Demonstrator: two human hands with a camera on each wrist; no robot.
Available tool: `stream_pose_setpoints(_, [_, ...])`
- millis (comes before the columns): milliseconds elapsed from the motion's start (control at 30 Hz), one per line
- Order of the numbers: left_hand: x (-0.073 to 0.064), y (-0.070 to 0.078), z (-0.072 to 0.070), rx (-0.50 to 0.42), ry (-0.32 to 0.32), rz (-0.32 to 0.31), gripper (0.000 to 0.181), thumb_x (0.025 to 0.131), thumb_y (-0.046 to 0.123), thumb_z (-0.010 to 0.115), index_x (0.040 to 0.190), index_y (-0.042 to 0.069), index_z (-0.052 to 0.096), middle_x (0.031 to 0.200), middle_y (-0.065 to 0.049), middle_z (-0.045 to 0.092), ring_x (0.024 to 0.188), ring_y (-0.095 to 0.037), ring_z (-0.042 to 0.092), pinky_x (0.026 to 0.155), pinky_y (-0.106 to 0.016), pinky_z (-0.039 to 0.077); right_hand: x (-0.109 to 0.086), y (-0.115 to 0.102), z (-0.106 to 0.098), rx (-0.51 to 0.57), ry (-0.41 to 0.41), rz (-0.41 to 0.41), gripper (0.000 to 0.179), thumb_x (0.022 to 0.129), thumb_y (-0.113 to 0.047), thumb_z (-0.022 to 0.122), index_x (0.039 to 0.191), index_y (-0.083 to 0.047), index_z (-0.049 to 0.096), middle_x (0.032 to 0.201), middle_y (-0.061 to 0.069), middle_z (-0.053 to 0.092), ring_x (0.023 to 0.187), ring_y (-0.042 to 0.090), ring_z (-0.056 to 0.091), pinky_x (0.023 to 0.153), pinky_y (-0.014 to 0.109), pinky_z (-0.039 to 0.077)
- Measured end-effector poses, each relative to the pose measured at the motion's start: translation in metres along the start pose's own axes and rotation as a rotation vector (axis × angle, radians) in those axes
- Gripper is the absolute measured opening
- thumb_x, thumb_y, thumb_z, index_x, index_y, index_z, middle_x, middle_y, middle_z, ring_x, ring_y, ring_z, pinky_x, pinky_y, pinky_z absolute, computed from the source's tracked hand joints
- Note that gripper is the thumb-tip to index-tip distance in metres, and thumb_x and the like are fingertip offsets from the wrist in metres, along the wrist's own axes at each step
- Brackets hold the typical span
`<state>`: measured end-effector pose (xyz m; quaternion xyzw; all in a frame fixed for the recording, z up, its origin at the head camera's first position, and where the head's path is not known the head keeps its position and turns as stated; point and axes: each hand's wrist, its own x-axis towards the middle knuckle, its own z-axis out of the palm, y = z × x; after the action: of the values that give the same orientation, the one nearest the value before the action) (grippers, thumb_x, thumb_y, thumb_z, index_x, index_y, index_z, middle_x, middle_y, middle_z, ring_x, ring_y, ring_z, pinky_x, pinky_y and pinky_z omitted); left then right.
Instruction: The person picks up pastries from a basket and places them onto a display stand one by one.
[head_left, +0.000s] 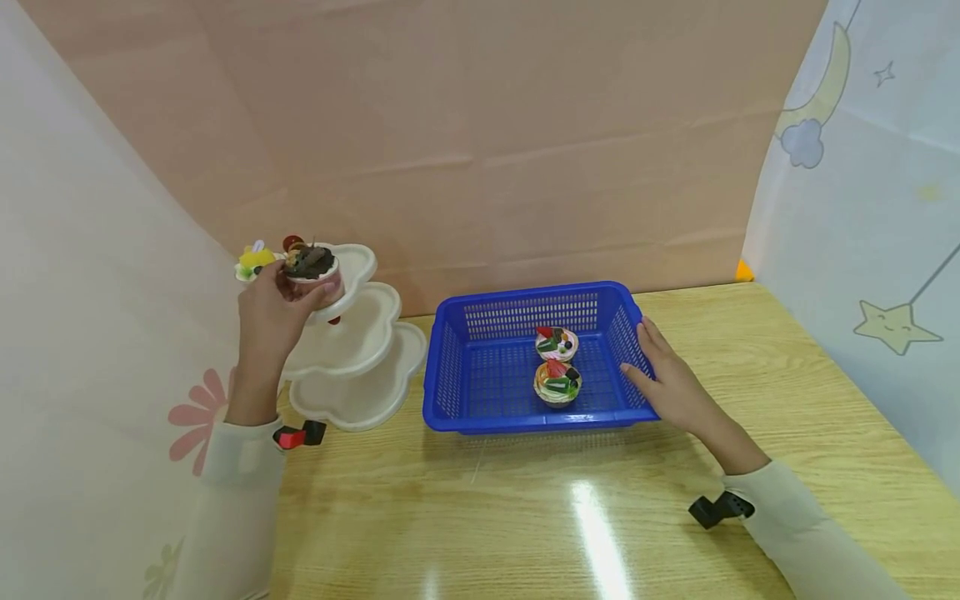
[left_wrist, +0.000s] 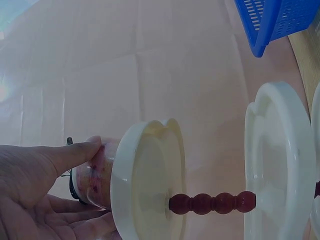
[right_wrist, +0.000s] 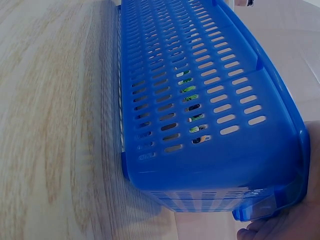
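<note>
At the top tier of a white three-tier stand (head_left: 352,333), my left hand (head_left: 268,321) grips a chocolate-topped dessert cup (head_left: 313,265) between thumb and fingers. In the left wrist view the cup's clear, pinkish side (left_wrist: 102,170) is right at the top tier (left_wrist: 125,180). A yellow-topped cupcake (head_left: 257,257) sits beside it, partly hidden by the hand. My right hand (head_left: 675,387) holds the right rim of a blue plastic basket (head_left: 540,421), thumb over the inside. Two fruit-topped cupcakes, one at the back (head_left: 557,342) and one in front (head_left: 557,385), lie in the basket.
The stand's lower tiers step out beneath the top one, joined by a red beaded post (left_wrist: 212,203). Behind the wooden table (head_left: 450,517) hangs a pinkish cloth (head_left: 480,150). Pale printed cloths close in the left and right sides.
</note>
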<state>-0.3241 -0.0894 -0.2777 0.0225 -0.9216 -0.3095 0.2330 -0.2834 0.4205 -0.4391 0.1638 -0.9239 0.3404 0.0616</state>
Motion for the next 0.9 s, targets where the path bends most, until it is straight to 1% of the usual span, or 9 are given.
stream_pose_setpoints(100, [0.0, 0.0005, -0.0007, 0.024, -0.004, 0.001, 0.076, 0.078, 0.05, 0.071, 0.129, -0.001, 0.049, 0.099, -0.018, 0.06, 0.085, -0.025, 0.051, 0.067, -0.026, 0.04, -0.0004, 0.0, 0.0003, 0.002, -0.005, 0.01, 0.07, 0.1, -0.032, 0.043, 0.147, 0.005, 0.006, 0.156, 0.015, -0.006, 0.141, 0.038, 0.0, 0.108, 0.06, 0.01])
stream_pose_setpoints(167, [0.0002, 0.0005, -0.0007, 0.035, 0.0, 0.011, 0.074, 0.078, 0.049, 0.072, 0.127, -0.001, 0.05, 0.097, -0.018, 0.06, 0.083, -0.026, 0.05, 0.067, -0.028, 0.039, -0.0007, 0.0, 0.0004, 0.003, -0.008, 0.016, 0.071, 0.1, -0.034, 0.042, 0.147, 0.005, 0.005, 0.156, 0.015, -0.006, 0.141, 0.039, 0.0, 0.108, 0.06, 0.01])
stream_pose_setpoints(333, [-0.0001, 0.0002, -0.0004, 0.041, 0.014, 0.046, 0.061, 0.078, 0.047, 0.073, 0.114, 0.0, 0.056, 0.085, -0.015, 0.055, 0.077, -0.024, 0.046, 0.061, -0.03, 0.036, -0.0011, -0.0004, 0.0, 0.007, -0.014, 0.021, 0.071, 0.1, -0.035, 0.041, 0.147, 0.004, 0.005, 0.156, 0.014, -0.007, 0.141, 0.038, -0.001, 0.108, 0.061, 0.011])
stream_pose_setpoints(433, [-0.001, 0.0002, -0.0008, 0.046, 0.019, 0.055, 0.057, 0.079, 0.047, 0.072, 0.109, 0.001, 0.058, 0.083, -0.014, 0.052, 0.076, -0.023, 0.044, 0.059, -0.03, 0.035, -0.0012, -0.0008, -0.0003, 0.008, -0.013, 0.021, 0.071, 0.1, -0.033, 0.042, 0.147, 0.004, 0.004, 0.156, 0.014, -0.007, 0.141, 0.038, -0.002, 0.108, 0.061, 0.01])
stream_pose_setpoints(500, [-0.0018, 0.0005, -0.0012, 0.047, 0.025, 0.05, 0.056, 0.079, 0.046, 0.072, 0.109, 0.001, 0.058, 0.082, -0.014, 0.052, 0.076, -0.023, 0.044, 0.059, -0.03, 0.035, -0.0012, -0.001, -0.0004, 0.007, -0.012, 0.019, 0.071, 0.1, -0.032, 0.043, 0.147, 0.004, 0.005, 0.156, 0.014, -0.007, 0.141, 0.037, -0.002, 0.108, 0.061, 0.01])
stream_pose_setpoints(667, [-0.0033, 0.0009, -0.0015, 0.051, 0.025, 0.019, 0.061, 0.08, 0.046, 0.071, 0.118, 0.002, 0.055, 0.086, -0.015, 0.056, 0.077, -0.024, 0.046, 0.061, -0.032, 0.036, -0.0015, -0.0009, -0.0009, 0.006, -0.008, 0.014, 0.07, 0.1, -0.032, 0.043, 0.147, 0.005, 0.005, 0.156, 0.014, -0.007, 0.142, 0.036, -0.002, 0.108, 0.06, 0.009])
stream_pose_setpoints(900, [-0.0035, -0.0009, -0.0048, 0.052, 0.006, -0.007, 0.07, 0.079, 0.05, 0.07, 0.127, 0.003, 0.051, 0.093, -0.015, 0.059, 0.081, -0.024, 0.048, 0.064, -0.031, 0.039, -0.001, -0.0018, -0.0007, 0.006, -0.008, 0.014, 0.071, 0.101, -0.033, 0.042, 0.148, 0.004, 0.004, 0.156, 0.013, -0.007, 0.141, 0.039, -0.001, 0.108, 0.06, 0.01])
